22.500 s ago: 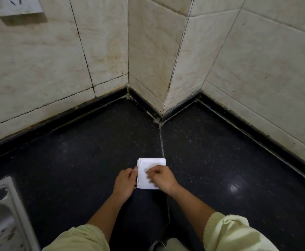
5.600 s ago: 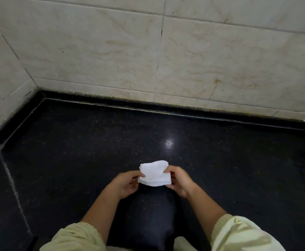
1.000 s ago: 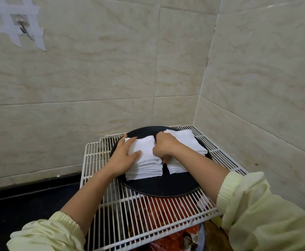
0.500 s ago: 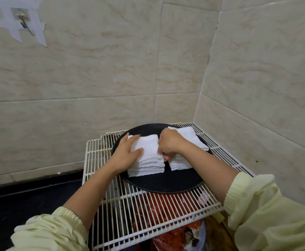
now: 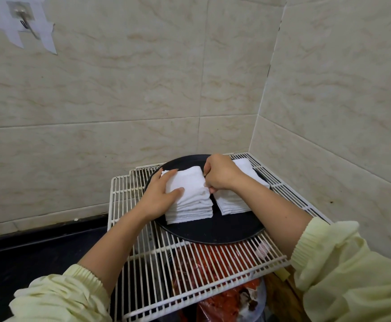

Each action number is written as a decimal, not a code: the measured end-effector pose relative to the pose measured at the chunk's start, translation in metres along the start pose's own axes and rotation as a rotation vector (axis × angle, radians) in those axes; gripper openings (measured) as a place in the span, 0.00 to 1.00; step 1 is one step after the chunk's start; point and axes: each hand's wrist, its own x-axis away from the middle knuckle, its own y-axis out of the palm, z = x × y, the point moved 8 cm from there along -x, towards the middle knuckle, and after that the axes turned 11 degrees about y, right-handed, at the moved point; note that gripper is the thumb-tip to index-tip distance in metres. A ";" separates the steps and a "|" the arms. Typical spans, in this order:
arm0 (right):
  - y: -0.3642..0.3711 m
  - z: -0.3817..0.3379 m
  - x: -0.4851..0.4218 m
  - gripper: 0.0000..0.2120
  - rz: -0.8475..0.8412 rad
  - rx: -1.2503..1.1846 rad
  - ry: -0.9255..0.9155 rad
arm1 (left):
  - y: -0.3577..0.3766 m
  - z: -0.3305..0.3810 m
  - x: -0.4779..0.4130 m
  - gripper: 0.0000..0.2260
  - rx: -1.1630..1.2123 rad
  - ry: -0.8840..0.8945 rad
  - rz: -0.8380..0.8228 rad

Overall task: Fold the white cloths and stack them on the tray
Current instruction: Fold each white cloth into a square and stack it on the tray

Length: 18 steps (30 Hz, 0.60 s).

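Head view, person standing at a corner shelf. Both forearms reach out of pale yellow sleeves point(image 5: 57, 296) toward 12 o'clock.

- Left hand point(image 5: 159, 196): flat, fingers straight, pressed on top of the taller stack point(image 5: 189, 201) of folded white cloths at its 9 o'clock side. Likely pinning the pile so it does not slide.
- Right hand point(image 5: 220, 175): fingers curled, thumb tucked low, pinching the taller stack's 3 o'clock edge. Looks like squaring up the top layers; which layers it holds I cannot tell.
- Second stack point(image 5: 234, 203): lower, at 3 o'clock of the first, a narrow gap between them. The right wrist crosses over it and hides its far part.
- Both stacks sit on the round black tray point(image 5: 213, 233), toward its 12 o'clock half; the 6 o'clock half is bare.

Surroundings:
- Red bag point(image 5: 220, 305) at 6 o'clock, under the shelf, seen through the wires.
- White wire rack point(image 5: 166, 275) carries the tray; its open bars could snag a loose cloth corner.
- Dark counter point(image 5: 15, 256) at 8 o'clock, lower than the rack.
- Tiled walls point(image 5: 143, 89) meet in a corner at 1 o'clock, close behind the tray, so elbow room on the right side is tight.
- Stick-on hook point(image 5: 22, 17) high at 10 o'clock, nothing hanging on it.
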 end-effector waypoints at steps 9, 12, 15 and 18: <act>-0.006 0.003 0.031 0.09 -0.054 0.047 -0.210 | 0.002 0.001 0.000 0.27 0.005 -0.006 -0.018; 0.008 0.000 0.046 0.17 -0.099 0.227 -0.342 | 0.003 0.002 0.000 0.27 -0.005 -0.009 -0.025; 0.012 -0.004 0.049 0.17 -0.020 0.324 -0.415 | 0.004 0.001 0.000 0.28 -0.006 -0.013 -0.034; 0.018 -0.007 0.053 0.15 0.026 0.406 -0.471 | 0.005 0.000 0.000 0.28 -0.008 -0.020 -0.037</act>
